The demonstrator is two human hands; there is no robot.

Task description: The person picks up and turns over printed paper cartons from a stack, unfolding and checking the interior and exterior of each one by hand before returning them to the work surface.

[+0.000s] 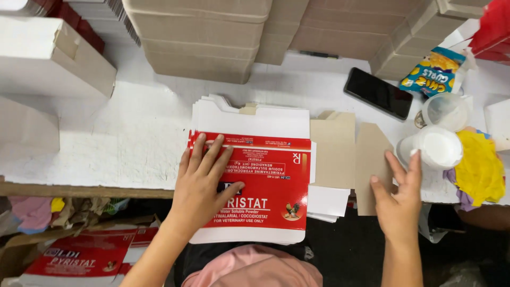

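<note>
A stack of flat red and white carton blanks (265, 175) lies at the near edge of the white table (133, 138). My left hand (204, 183) rests flat on the top red blank, fingers spread. My right hand (398, 199) is open at the right, its fingers touching a plain brown cardboard flap (372, 154) that sticks out from the stack. Neither hand grips anything.
Brown folded cartons (212, 42) are piled at the back. A black phone (378, 93), a snack bag (434, 72), a clear cup (445, 110), a white glue pot (436, 148) and a yellow cloth (481, 167) lie right. More red cartons (74, 260) sit below the table, left.
</note>
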